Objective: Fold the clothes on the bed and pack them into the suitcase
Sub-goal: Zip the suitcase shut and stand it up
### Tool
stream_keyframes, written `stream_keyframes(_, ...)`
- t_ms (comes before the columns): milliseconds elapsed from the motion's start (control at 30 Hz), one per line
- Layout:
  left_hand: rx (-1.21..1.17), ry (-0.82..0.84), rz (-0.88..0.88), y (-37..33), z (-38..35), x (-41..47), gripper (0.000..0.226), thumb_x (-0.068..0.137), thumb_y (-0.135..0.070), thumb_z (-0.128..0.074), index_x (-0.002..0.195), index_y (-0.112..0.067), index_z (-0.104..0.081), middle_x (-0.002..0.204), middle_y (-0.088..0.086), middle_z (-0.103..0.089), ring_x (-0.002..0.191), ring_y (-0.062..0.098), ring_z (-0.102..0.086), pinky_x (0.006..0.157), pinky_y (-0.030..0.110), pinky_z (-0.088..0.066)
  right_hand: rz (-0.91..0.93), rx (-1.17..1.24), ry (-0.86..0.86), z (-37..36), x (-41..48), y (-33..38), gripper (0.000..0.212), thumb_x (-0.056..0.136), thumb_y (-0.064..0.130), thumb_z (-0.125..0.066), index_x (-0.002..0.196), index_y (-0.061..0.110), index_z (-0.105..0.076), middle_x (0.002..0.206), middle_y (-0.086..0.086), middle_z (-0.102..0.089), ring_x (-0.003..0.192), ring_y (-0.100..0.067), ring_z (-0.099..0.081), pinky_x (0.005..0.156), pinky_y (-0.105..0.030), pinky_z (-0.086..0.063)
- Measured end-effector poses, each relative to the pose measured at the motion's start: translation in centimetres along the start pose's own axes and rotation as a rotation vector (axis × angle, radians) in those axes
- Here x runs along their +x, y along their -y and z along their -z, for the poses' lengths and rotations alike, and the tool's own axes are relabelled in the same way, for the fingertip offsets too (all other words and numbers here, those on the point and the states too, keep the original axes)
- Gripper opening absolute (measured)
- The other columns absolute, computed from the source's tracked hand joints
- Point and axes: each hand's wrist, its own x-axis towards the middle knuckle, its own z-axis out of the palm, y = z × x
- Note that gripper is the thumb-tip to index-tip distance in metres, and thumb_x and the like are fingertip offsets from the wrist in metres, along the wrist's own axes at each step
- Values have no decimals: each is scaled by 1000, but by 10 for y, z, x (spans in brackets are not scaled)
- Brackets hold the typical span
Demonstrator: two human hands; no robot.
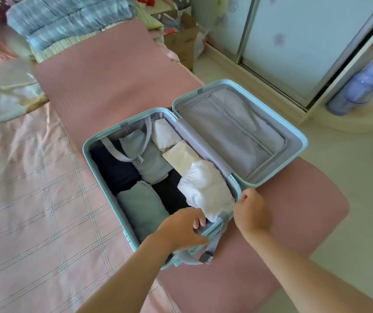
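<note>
Low centre, left hand [185, 229] curled round grey strap [223, 223] at near rim of suitcase [86, 152], right hand [252, 211] curled against soft, light white garment [205, 188] packed inside, grip unclear; probably best pinched at its fold.

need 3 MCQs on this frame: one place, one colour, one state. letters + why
1. Where does the big white garment lie?
A) on the zipped lid
B) in the near right corner of the packed half
C) on the floor

2. The suitcase shell is:
A) red
B) black
C) light blue

3. The suitcase is:
A) zipped shut
B) open flat
C) standing upright

Key: 1B, it fills that corner beside the hinge. 2C, the rim shows light blue all round. 3B, both halves lie open on the pink mat.
</note>
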Motion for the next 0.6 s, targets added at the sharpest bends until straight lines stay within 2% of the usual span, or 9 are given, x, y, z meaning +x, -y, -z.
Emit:
stream_keyframes(67,135,120,-15,-1,-17,-5,50,63,-50,-78,100,-40,-46,101,-15,-48,90,11,-56,80,32,-53,-95,-71,326,-8,-19,-26,11,80,16,-48,87,24,-51,88,2,-60,80,-25,-58,69,-35,-45)
stream_keyframes(133,205,123,-11,3,-28,-5,59,60,-55,-80,98,-42,-36,103,-12,-45,87,14,-57,79,37,-55,-104,-41,630,-23,-32,-44,25,73,30,-48,94,27,-63,92,6,-68,87,-21,-64,81,-38,-54)
stream_keyframes(167,214,100,-17,6,-32,-3,58,62,-56,-78,96,-42,-34,101,-11,-45,85,16,-57,78,38,-55,-85,4,703,-30,-38,-51,34,69,38,-50,97,32,-68,93,11,-71,90,-17,-67,85,-38,-56)
stream_keyframes(233,206,76,-29,9,-34,-1,51,69,-54,-76,93,-43,-33,99,-10,-46,84,16,-58,78,39,-54,-21,68,720,-40,-42,-62,44,63,50,-57,104,41,-71,96,19,-73,93,-9,-68,88,-34,-56)
stream_keyframes(267,193,65,-37,8,-33,-2,48,71,-55,-75,93,-43,-34,99,-10,-46,85,15,-57,79,39,-54,3,94,715,-35,-46,-58,44,62,52,-60,102,39,-72,94,20,-73,92,-7,-69,86,-33,-55)
stream_keyframes(300,182,55,-44,8,-32,-3,47,71,-57,-74,94,-42,-36,100,-11,-46,87,14,-56,80,37,-53,2,106,723,-30,-50,-54,39,63,49,-63,96,32,-74,89,18,-74,88,-8,-69,82,-32,-55)
stream_keyframes(400,160,50,-88,-1,-25,-11,50,67,-52,-72,106,-37,-45,106,-12,-43,99,10,-46,87,34,-51,-58,225,793,-2,-60,-29,17,74,20,-62,87,14,-72,77,2,-71,72,-15,-65,67,-30,-47)
stream_keyframes(500,54,91,-121,-15,-17,-21,67,64,-48,-80,119,-39,-43,112,-15,-44,106,7,-45,94,32,-48,-122,303,884,25,-61,2,13,91,15,-62,83,20,-71,76,-6,-74,63,-19,-66,61,-28,-49)
stream_keyframes(600,-139,202,-47,-25,-6,-29,100,57,-46,-88,134,-48,-24,114,-15,-55,105,7,-57,93,35,-53,-188,315,922,38,-48,32,13,94,15,-61,92,11,-73,90,-9,-78,75,-25,-74,66,-32,-57)
